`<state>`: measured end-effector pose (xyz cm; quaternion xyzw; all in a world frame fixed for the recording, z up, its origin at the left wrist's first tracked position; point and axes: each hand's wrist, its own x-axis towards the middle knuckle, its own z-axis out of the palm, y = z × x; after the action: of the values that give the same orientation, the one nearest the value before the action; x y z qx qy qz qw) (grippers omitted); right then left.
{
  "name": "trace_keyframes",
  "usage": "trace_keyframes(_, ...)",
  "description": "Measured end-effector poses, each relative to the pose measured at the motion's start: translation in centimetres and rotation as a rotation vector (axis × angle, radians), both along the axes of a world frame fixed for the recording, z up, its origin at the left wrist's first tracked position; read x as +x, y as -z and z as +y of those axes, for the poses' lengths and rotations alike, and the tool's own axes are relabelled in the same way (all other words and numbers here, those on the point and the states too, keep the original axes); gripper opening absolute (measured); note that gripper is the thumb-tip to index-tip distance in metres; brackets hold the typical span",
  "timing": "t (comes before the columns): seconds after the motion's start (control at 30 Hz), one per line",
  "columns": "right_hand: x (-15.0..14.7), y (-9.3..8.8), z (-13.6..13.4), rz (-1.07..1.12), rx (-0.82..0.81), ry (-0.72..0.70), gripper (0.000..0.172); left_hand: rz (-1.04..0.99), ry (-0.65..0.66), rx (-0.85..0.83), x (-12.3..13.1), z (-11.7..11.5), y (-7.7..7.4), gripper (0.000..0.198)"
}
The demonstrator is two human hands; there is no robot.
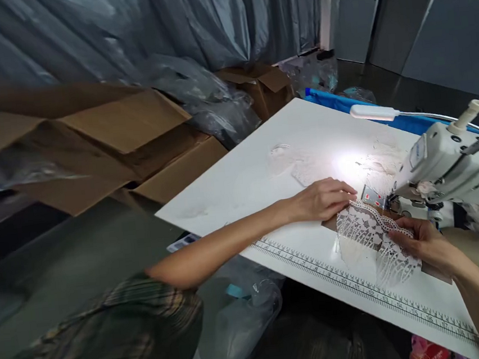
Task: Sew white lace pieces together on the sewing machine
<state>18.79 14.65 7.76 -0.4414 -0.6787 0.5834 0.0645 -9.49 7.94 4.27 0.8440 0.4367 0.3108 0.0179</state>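
A piece of white lace [365, 226] with a scalloped edge and fringe-like strands lies at the front of the sewing machine [454, 164]. At its upper left corner, my left hand [324, 198] has its fingers closed together on the edge. My right hand [430, 243] pinches the lace's right side between thumb and fingers. The upper border of the lace runs close to the needle area [389, 201]. A brown plate [330, 223] shows partly beneath the lace.
The white table [223, 186] carries a printed ruler [342, 277] along its front edge. Pale lace pieces [301, 159] lie behind my left hand, under a lit lamp [372, 112]. Open cardboard boxes [124, 123] and clear plastic bags [210, 97] stand beyond the table's left edge.
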Motion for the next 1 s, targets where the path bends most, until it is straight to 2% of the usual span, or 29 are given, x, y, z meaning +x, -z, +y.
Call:
trace_keyframes(0.1, 1.3, -0.4, 1.0, -0.183, 0.2, 0.047, 0.035, 0.17, 0.198, -0.054, 3.1, 0.8, -0.2, 0.025)
trace_keyframes(0.17, 1.5, -0.8, 1.4, -0.25, 0.306, 0.055, 0.032, 0.266, 0.25, -0.056, 4.6, 1.4, -0.5, 0.03)
trace_keyframes(0.27, 1.7, -0.9, 1.7, -0.312, 0.44, 0.065, 0.029, 0.377, 0.238, -0.032, 5.6, 2.0, -0.7, 0.038)
trace_keyframes(0.4, 2.5, 0.4, 2.3, -0.28, 0.518, 0.092, 0.029, 0.377, 0.163, 0.007, 5.0, 1.7, -0.6, 0.046)
trace_keyframes(0.47, 2.6, 1.0, 2.4, -0.197, 0.479, 0.171, 0.034, 0.301, 0.14, 0.005, 4.7, 1.4, -0.5, 0.047)
trace_keyframes(0.53, 2.2, 1.1, 2.0, -0.088, 0.37, 0.256, 0.04, 0.161, 0.111, -0.039, 4.6, 1.2, -0.6, 0.049)
trace_keyframes(0.6, 1.1, 0.9, 1.1, 0.054, 0.194, 0.343, 0.046, -0.041, 0.073, -0.151, 4.8, 0.9, -1.1, 0.053)
trace_keyframes(0.67, -0.4, 0.3, 0.0, 0.195, -0.006, 0.41, 0.053, -0.276, 0.037, -0.339, 5.1, 0.6, -2.0, 0.054)
trace_keyframes(0.77, -2.3, -0.4, -1.2, 0.299, -0.222, 0.33, 0.064, -0.538, 0.0, -0.657, 5.3, 0.0, -3.2, 0.057)
trace_keyframes(0.83, -2.7, -0.4, -1.4, 0.323, -0.247, 0.224, 0.067, -0.549, -0.035, -0.784, 5.2, -0.2, -3.5, 0.061)
trace_keyframes(0.9, -2.3, -0.2, -1.0, 0.308, -0.143, 0.179, 0.063, -0.438, -0.108, -0.795, 5.2, -0.3, -3.4, 0.068)
trace_keyframes(1.0, -0.7, 0.6, -0.1, 0.161, 0.235, 0.157, 0.047, -0.296, -0.19, -0.713, 5.3, -0.2, -2.8, 0.067)
